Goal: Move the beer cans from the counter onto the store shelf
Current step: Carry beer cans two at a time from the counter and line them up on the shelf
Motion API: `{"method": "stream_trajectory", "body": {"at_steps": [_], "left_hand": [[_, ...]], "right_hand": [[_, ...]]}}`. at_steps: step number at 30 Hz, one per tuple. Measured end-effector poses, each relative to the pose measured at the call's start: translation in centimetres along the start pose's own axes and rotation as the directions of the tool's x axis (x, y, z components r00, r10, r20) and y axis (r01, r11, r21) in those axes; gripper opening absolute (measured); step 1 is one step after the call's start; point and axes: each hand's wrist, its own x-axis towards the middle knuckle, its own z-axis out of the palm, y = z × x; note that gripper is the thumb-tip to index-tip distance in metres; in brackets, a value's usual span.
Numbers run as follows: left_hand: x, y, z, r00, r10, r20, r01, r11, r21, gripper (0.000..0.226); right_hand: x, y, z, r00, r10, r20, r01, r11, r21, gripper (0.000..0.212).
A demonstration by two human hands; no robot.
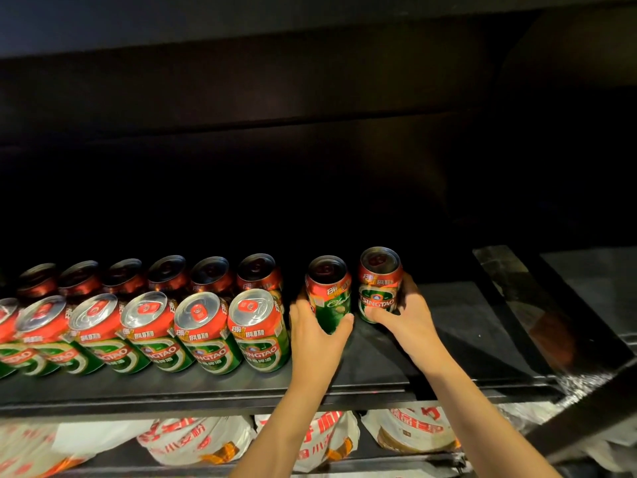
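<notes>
Gripping one can each, the left hand (315, 334) and right hand (408, 317) extend two stocked rows (206, 326) along the shelf (458, 326); counter unseen, so perhaps more remain.

To my left, two rows of red-and-green Tsingtao beer cans (206, 334) filled the black metal shelf (465, 326), leaving no gap to reach through. The can in my left hand (315, 334) stood just beside the front row's last can. Right of the can in my right hand (408, 319), the shelf lay bare up to the black side frame (510, 305). Dark open room rose above the cans.
</notes>
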Motion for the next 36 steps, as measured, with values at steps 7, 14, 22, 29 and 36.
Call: {"method": "stream_trajectory", "body": {"at_steps": [7,14,22,29,36], "left_hand": [[-0.13,0.01,-0.13,1.0,-0.024,0.008,0.025,0.997,-0.076,0.048],[0.16,0.17,0.02,1.0,-0.012,-0.006,0.013,0.997,0.08,0.062],[-0.03,-0.32,0.13,0.999,-0.031,0.023,0.031,0.999,-0.029,0.055],[-0.12,0.35,0.17,0.999,-0.035,-0.039,0.035,0.999,0.001,0.059],[-0.32,0.36,0.31,0.997,0.0,-0.079,0.002,1.0,0.028,0.057]], "right_hand": [[-0.1,0.09,0.07,1.0,0.013,0.006,-0.013,1.0,0.007,0.069],[-0.14,-0.15,0.02,1.0,0.005,0.002,-0.005,1.0,0.003,0.067],[-0.26,-0.17,0.04,1.0,0.008,-0.003,-0.008,1.0,0.0,0.068],[-0.36,-0.48,-0.02,1.0,0.01,-0.003,-0.01,1.0,-0.002,0.068],[-0.33,-0.42,-0.06,1.0,0.004,-0.006,-0.004,1.0,-0.019,0.067]]}}
